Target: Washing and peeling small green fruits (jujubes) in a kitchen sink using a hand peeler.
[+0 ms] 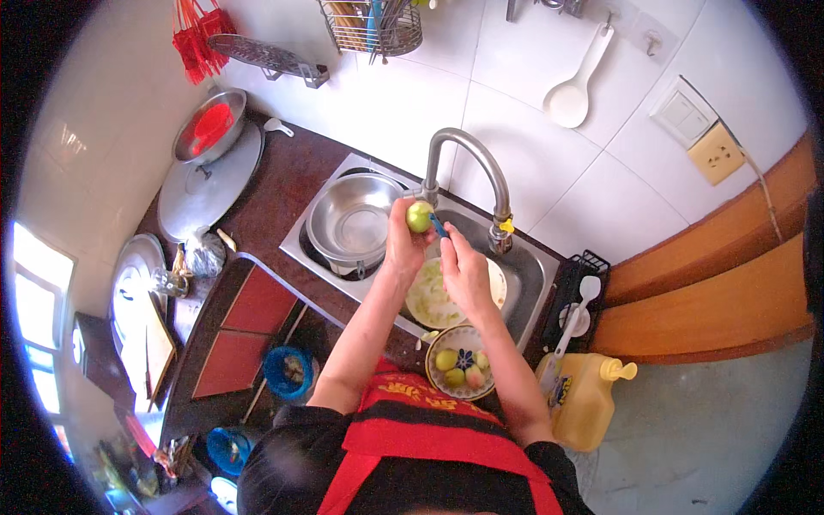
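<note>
My left hand [407,241] grips a round green fruit [419,217] above the sink [531,283]. In my right hand [467,270] is a small blue-handled tool [440,225], its tip against the fruit's right side; the blade is too small to make out. Under both hands a pale basin [428,299] in the sink holds greenish peelings. Close to my body, a patterned bowl [459,391] contains several yellow-green fruits [454,377] and a pinkish one [474,376]. Scraps of peel [427,337] lie beside it on the counter edge.
A curved metal faucet [476,138] rises behind the sink. Left of it, a steel bowl [360,215] sits over the other basin. A yellow jug with a pump [582,402] is at the right. Lids [212,193] and a chopping board [151,351] occupy the left counter.
</note>
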Action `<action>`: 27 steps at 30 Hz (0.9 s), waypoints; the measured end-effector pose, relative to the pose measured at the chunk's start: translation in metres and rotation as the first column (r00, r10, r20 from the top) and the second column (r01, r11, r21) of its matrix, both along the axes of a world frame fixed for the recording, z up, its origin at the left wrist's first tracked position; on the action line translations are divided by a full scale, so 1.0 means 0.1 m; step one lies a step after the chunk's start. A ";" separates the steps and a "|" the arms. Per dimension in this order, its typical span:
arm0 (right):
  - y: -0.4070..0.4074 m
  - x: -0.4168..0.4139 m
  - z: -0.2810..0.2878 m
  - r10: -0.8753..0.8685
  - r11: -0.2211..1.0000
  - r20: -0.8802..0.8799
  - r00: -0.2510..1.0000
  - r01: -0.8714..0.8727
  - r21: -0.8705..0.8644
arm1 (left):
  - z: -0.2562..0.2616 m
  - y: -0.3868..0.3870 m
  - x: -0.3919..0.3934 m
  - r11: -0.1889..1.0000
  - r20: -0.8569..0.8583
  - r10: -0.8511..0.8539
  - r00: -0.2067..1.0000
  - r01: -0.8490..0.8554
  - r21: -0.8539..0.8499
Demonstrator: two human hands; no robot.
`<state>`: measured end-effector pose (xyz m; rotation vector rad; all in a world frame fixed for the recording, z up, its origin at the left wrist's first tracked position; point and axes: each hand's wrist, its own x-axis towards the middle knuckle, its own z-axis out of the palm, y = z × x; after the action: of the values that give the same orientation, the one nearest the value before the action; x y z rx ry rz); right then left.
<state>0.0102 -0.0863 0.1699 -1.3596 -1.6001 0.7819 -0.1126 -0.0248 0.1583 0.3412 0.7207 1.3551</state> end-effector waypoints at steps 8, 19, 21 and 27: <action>-0.04 -0.12 0.20 -0.105 0.965 0.250 0.963 0.039 0.258 | 0.19 -0.07 -0.04 0.988 -0.165 0.150 0.975 -0.143 0.054; -0.28 -0.36 0.33 -0.081 0.981 0.427 0.901 -0.003 0.193 | 0.01 0.07 -0.12 0.938 -0.187 0.348 0.919 -0.339 0.077; -0.14 -0.32 0.36 -0.158 0.975 0.449 0.880 0.067 0.212 | -0.01 0.03 -0.07 0.840 -0.562 0.533 0.633 -0.317 0.439; -0.27 -0.43 0.24 0.058 0.987 0.498 0.865 -0.124 0.101 | -0.08 0.08 -0.21 0.677 -0.661 0.735 0.152 -0.126 0.725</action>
<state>-0.0330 -0.1136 0.1941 -1.4717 -2.0873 0.3813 -0.1335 -0.0170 0.1505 1.6336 1.5565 1.9165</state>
